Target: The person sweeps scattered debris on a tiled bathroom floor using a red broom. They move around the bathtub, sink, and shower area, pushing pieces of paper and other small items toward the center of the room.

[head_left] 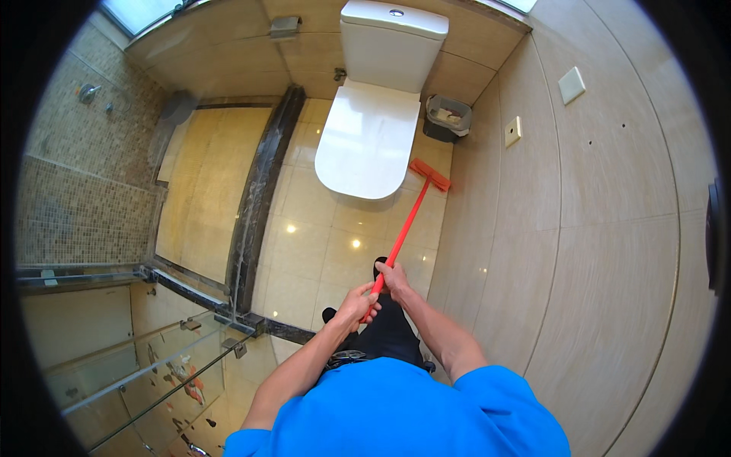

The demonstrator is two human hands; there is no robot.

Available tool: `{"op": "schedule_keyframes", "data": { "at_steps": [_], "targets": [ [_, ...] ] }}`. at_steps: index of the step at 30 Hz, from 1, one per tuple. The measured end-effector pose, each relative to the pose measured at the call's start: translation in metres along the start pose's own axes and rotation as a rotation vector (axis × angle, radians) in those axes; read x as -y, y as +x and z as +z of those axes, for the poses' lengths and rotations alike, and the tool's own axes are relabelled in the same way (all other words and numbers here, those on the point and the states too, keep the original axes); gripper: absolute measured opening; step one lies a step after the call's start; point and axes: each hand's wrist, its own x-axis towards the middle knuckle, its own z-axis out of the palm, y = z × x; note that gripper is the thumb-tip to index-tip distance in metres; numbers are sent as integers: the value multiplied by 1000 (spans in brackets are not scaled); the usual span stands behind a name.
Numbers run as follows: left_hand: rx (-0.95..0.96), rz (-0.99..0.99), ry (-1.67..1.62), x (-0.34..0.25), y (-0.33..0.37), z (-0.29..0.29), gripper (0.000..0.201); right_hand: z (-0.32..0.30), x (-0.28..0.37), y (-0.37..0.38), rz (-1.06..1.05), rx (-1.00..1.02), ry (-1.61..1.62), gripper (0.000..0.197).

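Observation:
A red broom [406,222] with a long handle slants away from me across the tiled floor. Its reddish-orange head [430,175] rests on the floor to the right of the toilet, close to the right wall. My left hand [358,305] is closed round the handle near its lower end. Further up the handle, my right hand [391,279] grips it too, just ahead of the left. The white toilet [365,141], lid down, stands just left of the broom head. Whether the head has bristles or a rubber edge is too small to tell.
A dark waste bin [447,119] sits in the corner right of the toilet. Left of it, a dark stone curb [263,190] borders the shower floor [215,183]. Glass panels with metal fittings [234,347] stand at lower left. The tiled wall [594,266] runs along my right.

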Motion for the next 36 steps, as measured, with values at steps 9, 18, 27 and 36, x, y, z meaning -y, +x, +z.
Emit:
{"op": "schedule_keyframes", "data": {
  "at_steps": [9,18,27,36],
  "targets": [
    [1,-97,-68,73,-81,-82,42,76,-62,-103,381,187,228,32],
    [-32,-62,-128,66,-55,-56,36,73,-62,-91,343,123,495,18],
    [-83,-38,-95,-9,12,7,41,13,15,-16,294,151,352,17],
    [-30,83,-86,-96,81,79,20,-47,100,61,185,55,211,23]
  ]
}}
